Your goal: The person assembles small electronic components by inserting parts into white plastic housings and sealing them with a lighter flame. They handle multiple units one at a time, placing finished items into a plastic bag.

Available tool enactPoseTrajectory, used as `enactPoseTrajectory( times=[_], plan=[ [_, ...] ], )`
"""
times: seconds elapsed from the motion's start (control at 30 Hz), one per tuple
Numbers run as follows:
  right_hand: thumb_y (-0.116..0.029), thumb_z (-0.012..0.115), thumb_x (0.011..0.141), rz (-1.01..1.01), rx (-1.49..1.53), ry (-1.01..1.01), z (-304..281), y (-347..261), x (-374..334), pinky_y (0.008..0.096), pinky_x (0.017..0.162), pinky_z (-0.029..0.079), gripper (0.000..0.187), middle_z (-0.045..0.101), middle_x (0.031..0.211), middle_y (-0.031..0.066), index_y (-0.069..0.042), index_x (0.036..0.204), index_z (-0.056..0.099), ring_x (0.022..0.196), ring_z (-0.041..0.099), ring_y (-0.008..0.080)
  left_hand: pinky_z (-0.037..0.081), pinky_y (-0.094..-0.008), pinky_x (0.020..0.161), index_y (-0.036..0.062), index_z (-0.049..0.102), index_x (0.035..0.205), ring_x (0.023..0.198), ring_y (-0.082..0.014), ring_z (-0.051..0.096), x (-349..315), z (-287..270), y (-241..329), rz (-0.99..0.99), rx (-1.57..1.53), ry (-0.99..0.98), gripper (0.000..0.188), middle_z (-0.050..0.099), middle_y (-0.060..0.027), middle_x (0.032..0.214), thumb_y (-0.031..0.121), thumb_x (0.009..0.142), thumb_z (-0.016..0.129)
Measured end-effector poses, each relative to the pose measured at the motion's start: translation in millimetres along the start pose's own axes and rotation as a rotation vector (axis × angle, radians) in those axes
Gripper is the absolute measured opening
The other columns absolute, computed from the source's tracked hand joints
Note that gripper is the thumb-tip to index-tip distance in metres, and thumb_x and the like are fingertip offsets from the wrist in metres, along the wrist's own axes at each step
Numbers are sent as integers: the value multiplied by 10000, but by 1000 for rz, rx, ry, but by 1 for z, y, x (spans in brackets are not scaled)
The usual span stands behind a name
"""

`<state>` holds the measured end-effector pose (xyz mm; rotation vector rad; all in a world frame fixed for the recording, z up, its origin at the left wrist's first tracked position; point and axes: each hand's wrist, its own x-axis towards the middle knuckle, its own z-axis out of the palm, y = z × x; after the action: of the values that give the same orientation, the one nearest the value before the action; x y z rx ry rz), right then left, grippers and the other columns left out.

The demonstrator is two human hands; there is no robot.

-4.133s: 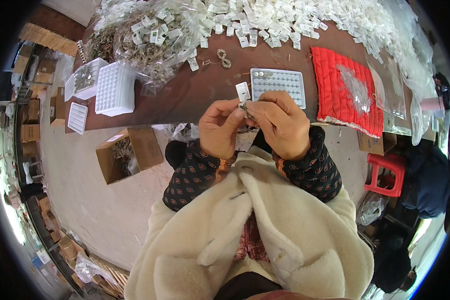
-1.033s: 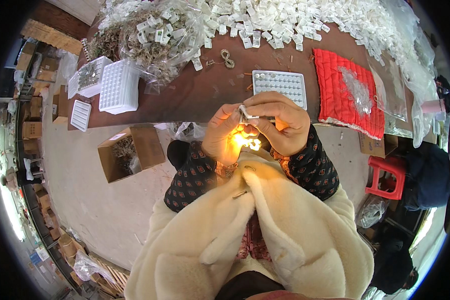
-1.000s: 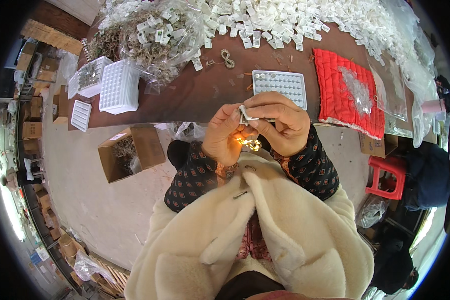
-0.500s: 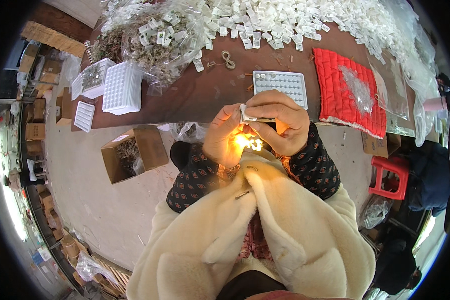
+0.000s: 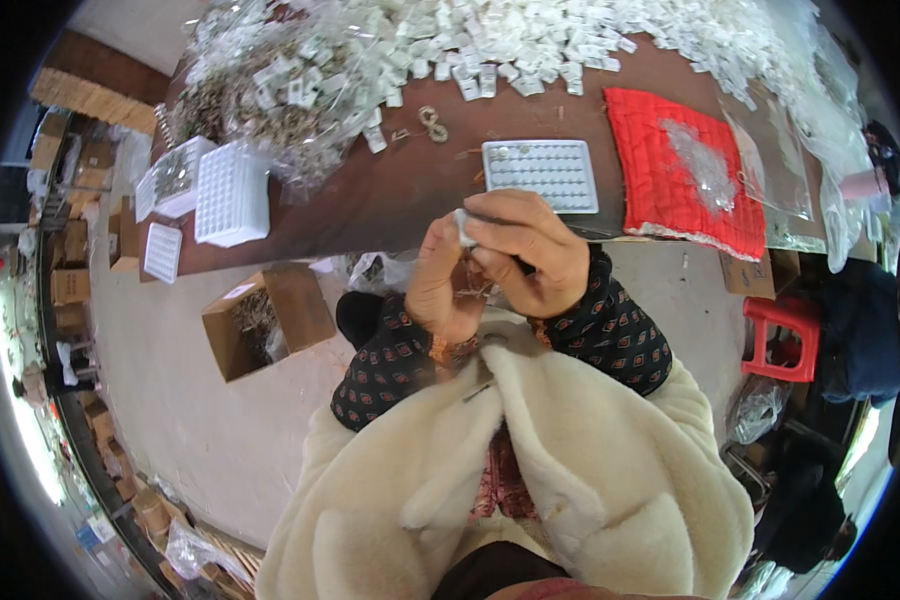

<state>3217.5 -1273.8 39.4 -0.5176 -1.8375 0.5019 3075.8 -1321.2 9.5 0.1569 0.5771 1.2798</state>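
Note:
Pinched between both hands, in front of my chest at the table's near edge, is a small white plastic box (image 5: 464, 228). My left hand (image 5: 444, 285) is closed on its left side. From the right, my right hand (image 5: 538, 250) presses its fingertips and thumb on the same box. A thin string of wire lights (image 5: 482, 292) hangs below it between the hands, unlit. Just beyond my right hand lies a white tray (image 5: 545, 178) with rows of round hollows; a few small round silver pieces sit at its far left. The fingers partly hide the box.
White plastic pieces (image 5: 490, 45) heap along the table's far side, beside bagged tangles of wire (image 5: 240, 110). A red quilted cloth (image 5: 645, 170) lies right, stacked white trays (image 5: 232, 195) left. An open carton (image 5: 300, 315) and a red stool (image 5: 782, 340) stand on the floor.
The string of lights between my hands was glowing bright yellow and is now dark. Both hands still hold the white box, a little farther left in the picture; the whole view has shifted slightly.

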Motion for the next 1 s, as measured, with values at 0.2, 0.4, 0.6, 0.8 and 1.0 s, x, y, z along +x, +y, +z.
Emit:
enactPoseTrajectory(
  times=[0.2,0.4,0.6,0.8,1.0],
  plan=[
    [-38,707,792,179,-141,-83,-42,8,-28,365,792,524,368,644,1148,190,-32,1157,664,956,641,333,475,-311,744,72,570,1128,844,-154,563,18,-2,-4,-61,36,-210,282,624,-70,1053,309,974,566],
    [-49,678,825,680,-764,228,-155,68,-44,343,700,541,144,690,913,154,-48,965,713,790,683,298,398,-277,638,59,583,1036,671,-109,418,27,-14,-9,18,68,-94,242,603,-34,896,293,980,559],
    [-79,700,822,562,-853,162,-179,106,-61,343,669,530,171,668,858,129,-93,990,726,762,668,284,393,-277,682,70,570,1067,704,-110,439,32,-13,-10,11,55,-223,192,614,-51,973,238,976,555],
    [-177,644,859,657,-993,69,-173,126,-57,419,676,514,100,632,916,103,-160,944,693,804,639,331,406,-283,680,68,549,1105,751,-131,463,31,-11,-8,14,136,-164,229,593,-49,939,250,967,564],
    [-108,667,845,634,-939,146,-175,125,-61,392,705,515,139,633,927,117,-117,984,671,813,638,329,402,-282,655,42,604,1071,726,-134,481,28,-13,-8,-31,24,-162,146,601,-100,920,140,968,569]
  ],
)
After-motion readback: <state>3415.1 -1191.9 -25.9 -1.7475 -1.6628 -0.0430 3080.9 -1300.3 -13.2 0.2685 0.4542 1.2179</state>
